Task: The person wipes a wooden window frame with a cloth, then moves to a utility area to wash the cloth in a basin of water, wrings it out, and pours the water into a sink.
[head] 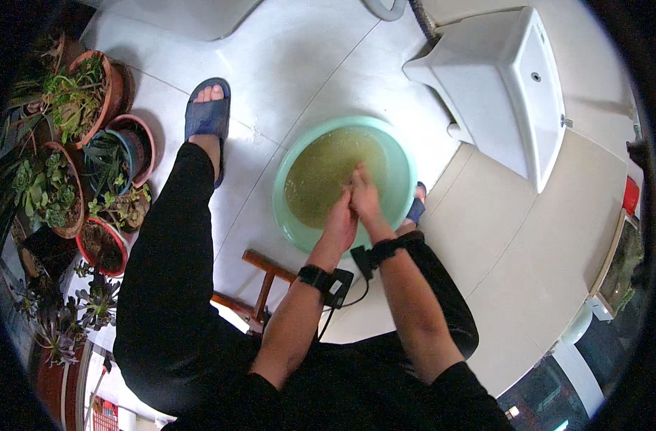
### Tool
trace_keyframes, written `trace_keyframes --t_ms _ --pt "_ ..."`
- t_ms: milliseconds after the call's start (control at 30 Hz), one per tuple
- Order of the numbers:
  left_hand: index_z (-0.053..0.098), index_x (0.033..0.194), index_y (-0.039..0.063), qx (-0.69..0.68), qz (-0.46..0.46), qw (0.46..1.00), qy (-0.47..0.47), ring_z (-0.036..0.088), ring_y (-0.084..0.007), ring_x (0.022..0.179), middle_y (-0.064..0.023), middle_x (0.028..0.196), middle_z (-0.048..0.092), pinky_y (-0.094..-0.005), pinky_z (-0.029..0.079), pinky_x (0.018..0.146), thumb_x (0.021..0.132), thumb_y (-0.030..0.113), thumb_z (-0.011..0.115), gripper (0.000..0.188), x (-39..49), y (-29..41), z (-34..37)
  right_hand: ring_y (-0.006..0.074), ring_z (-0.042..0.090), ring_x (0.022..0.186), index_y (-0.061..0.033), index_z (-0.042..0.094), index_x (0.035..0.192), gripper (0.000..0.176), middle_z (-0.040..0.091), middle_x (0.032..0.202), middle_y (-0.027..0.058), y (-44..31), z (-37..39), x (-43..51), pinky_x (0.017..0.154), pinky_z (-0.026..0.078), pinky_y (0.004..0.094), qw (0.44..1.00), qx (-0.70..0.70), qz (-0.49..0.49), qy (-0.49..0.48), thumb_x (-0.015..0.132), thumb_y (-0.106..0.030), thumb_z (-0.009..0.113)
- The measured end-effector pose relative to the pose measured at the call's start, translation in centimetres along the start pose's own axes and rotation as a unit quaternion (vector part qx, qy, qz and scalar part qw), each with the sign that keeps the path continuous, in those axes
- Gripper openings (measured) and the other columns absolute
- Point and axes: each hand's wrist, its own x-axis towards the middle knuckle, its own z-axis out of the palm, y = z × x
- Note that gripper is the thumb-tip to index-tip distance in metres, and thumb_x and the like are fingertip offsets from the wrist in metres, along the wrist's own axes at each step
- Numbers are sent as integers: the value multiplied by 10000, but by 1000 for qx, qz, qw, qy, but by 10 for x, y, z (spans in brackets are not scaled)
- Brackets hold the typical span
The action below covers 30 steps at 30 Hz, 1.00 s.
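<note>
A mint-green plastic basin (401,161) stands on the tiled floor between my feet, partly filled with cloudy yellowish-brown water (328,167). Over the water my left hand (341,218) and my right hand (364,194) are pressed together, palm side against palm side. The right fingers are blurred and point toward the far side of the basin. Whether anything small is between the hands is hidden. Each wrist wears a black strap, and a small black box (338,288) with a cable sits by the left one.
Several potted plants (53,188) crowd the left side. A white ceramic washbasin (500,91) stands at the upper right. Part of a wooden stool (266,275) shows below the basin. My feet wear dark blue slippers (206,116). A framed picture or panel (618,264) is at the far right.
</note>
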Motion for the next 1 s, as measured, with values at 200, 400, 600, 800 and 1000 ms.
trace_keyframes --t_ms 200,400,600,800,1000 --pt "476 1443 77 -7 28 994 101 495 -215 1291 -51 1442 524 -368 382 1118 1078 419 396 506 0 17 -13 358 274 1475 26 371 1496 565 347 1566 223 13 17 -22 1210 208 423 981 -46 -184 -41 1069 -343 374" --pt "349 1535 75 86 -24 996 13 438 -164 1339 -39 1489 460 -349 351 1107 1047 425 498 619 1 -1 -10 266 532 1244 18 476 1425 581 548 1396 152 71 -3 31 1066 391 368 985 128 117 3 1069 -430 376" --pt "556 1357 25 221 67 969 88 583 -181 1107 -74 1278 611 -328 462 948 1014 249 585 411 11 5 -6 222 627 1090 27 593 1292 489 664 1191 102 57 -25 50 945 489 351 887 425 174 48 1020 -376 534" --pt "696 1176 15 280 89 939 180 612 -156 965 -49 1065 697 -310 465 904 999 265 601 320 9 21 -18 191 658 972 18 594 1302 417 675 1143 98 24 -32 9 799 545 310 956 241 149 -79 941 -175 671" --pt "643 1254 -19 264 125 917 274 612 -214 1073 -124 1206 665 -339 461 946 989 255 592 384 23 29 -55 241 616 1097 62 532 1359 528 624 1242 166 76 -32 22 910 515 347 948 226 210 78 910 -175 675"
